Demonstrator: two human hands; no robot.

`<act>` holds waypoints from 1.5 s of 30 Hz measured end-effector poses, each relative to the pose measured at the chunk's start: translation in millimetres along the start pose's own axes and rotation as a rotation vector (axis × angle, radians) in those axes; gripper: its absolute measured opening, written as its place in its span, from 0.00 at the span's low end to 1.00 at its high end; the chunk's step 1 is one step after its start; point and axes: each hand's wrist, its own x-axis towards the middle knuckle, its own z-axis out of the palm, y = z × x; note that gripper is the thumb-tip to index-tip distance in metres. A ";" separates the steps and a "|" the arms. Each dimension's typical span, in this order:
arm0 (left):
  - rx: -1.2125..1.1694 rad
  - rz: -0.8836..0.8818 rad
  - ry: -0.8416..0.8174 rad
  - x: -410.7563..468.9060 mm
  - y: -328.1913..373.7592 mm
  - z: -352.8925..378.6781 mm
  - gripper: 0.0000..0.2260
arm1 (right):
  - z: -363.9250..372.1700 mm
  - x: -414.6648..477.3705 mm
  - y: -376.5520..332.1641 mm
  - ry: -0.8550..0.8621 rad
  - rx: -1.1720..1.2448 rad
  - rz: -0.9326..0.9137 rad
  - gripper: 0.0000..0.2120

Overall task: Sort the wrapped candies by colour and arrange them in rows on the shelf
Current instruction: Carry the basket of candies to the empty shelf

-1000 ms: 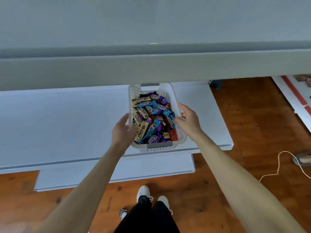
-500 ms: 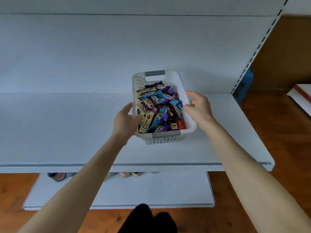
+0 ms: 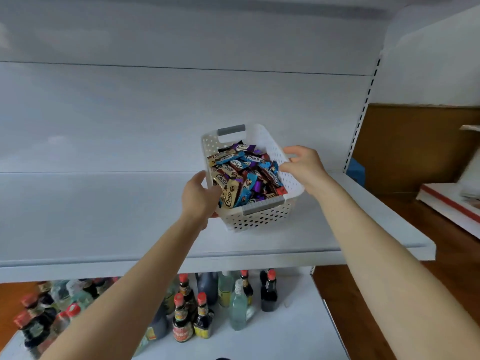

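Observation:
A white perforated basket (image 3: 262, 219) with grey handles stands on the white shelf (image 3: 104, 216), right of the middle. It is heaped with wrapped candies (image 3: 244, 175) in gold, blue, purple, brown and red wrappers. My left hand (image 3: 198, 196) grips the basket's left wall, thumb on the rim. My right hand (image 3: 302, 166) holds the right wall, with curled fingers over its top edge. The basket is turned slightly, its near end pointing right.
Below the shelf, a lower shelf carries several sauce bottles (image 3: 192, 315) with red caps and a clear bottle (image 3: 237, 307). The upright with slots (image 3: 362, 110) bounds the shelf on the right. Beyond it are a wooden floor and a white box with a red stripe (image 3: 449, 203).
My view has risen from the floor to the shelf. Both hands carried the basket up and further in over the shelf, and they still hold its sides.

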 end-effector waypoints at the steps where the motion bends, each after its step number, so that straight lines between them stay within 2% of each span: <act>1: -0.032 -0.004 0.007 -3.6 -0.1 -1.4 0.21 | 0.6 -6.4 -5.4 0.008 0.025 0.009 0.25; 6: -0.148 -0.032 0.073 -10.4 -11.3 -5.1 0.23 | 14.6 -39.4 -12.5 0.016 0.018 -0.035 0.23; 8: -0.183 -0.027 0.080 -12.3 -16.5 -4.6 0.23 | 21.6 -49.5 -5.2 0.054 0.017 0.003 0.20; 12: -0.272 -0.015 0.112 -13.7 -24.0 -3.6 0.20 | 34.5 -60.9 5.3 0.100 0.213 0.112 0.11; 16: -0.316 -0.006 0.078 -13.2 -29.8 -2.0 0.11 | 43.8 -54.0 4.8 0.255 0.282 0.046 0.06; 20: -0.406 -0.042 -0.008 -0.6 -32.9 -16.7 0.16 | 44.7 -40.9 6.9 0.337 0.225 -0.035 0.06; 23: -0.364 -0.012 -0.039 14.1 -38.7 -35.6 0.25 | 43.7 -28.4 8.9 0.365 0.173 -0.053 0.06; 27: -0.302 0.001 -0.078 34.2 -48.3 -53.6 0.31 | 48.3 -12.4 6.9 0.338 0.116 -0.093 0.06; 33: -0.182 0.011 0.001 78.3 -66.3 -89.3 0.41 | 50.8 15.5 2.3 0.313 0.061 -0.178 0.06; 39: 0.107 0.205 -0.024 108.1 -67.5 -95.6 0.33 | 57.1 41.9 6.4 0.322 0.035 -0.198 0.09; 45: 0.140 0.233 0.006 128.2 -71.9 -88.0 0.28 | 63.3 62.8 11.9 0.250 -0.075 -0.183 0.15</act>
